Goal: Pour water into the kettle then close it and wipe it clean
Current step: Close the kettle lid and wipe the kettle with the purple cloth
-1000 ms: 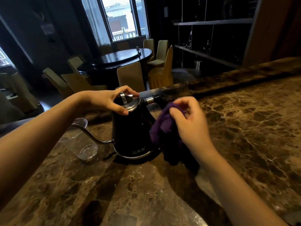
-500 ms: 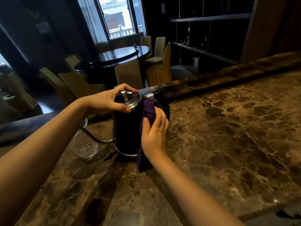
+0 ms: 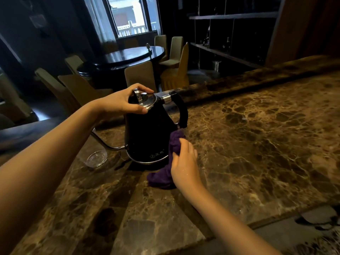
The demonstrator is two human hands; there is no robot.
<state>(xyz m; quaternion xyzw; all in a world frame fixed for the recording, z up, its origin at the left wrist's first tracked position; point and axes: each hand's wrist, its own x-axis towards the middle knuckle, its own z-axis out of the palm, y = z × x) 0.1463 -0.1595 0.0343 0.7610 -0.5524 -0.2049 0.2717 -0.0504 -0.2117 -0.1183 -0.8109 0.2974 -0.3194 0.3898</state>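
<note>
Black gooseneck kettle [image 3: 147, 133] stands upright on the brown marble counter [image 3: 257, 135], near its far edge, left of centre. Lid [image 3: 145, 101] is on and seated; handle [image 3: 181, 111] faces right, thin spout [image 3: 106, 144] runs out to the left.

Left hand [image 3: 121, 103]: forearm enters from the lower left, rising toward the kettle top. Palm arches over the lid; fingers [image 3: 145, 91] curl around the far side of the lid rim, thumb pressed on the near rim. Grip is closed on the lid, holding the kettle steady.

Right hand [image 3: 185, 166]: forearm enters from the lower right, wrist straight, hand low beside the kettle's right base. Its fingers are bunched together, pinching a purple cloth [image 3: 165, 166]. The upper part of the cloth touches the lower right wall of the kettle below the handle; the lower part trails onto the counter just near of the base.

Clear empty glass [image 3: 95, 155] stands on the counter left of the kettle, under the spout.
</note>
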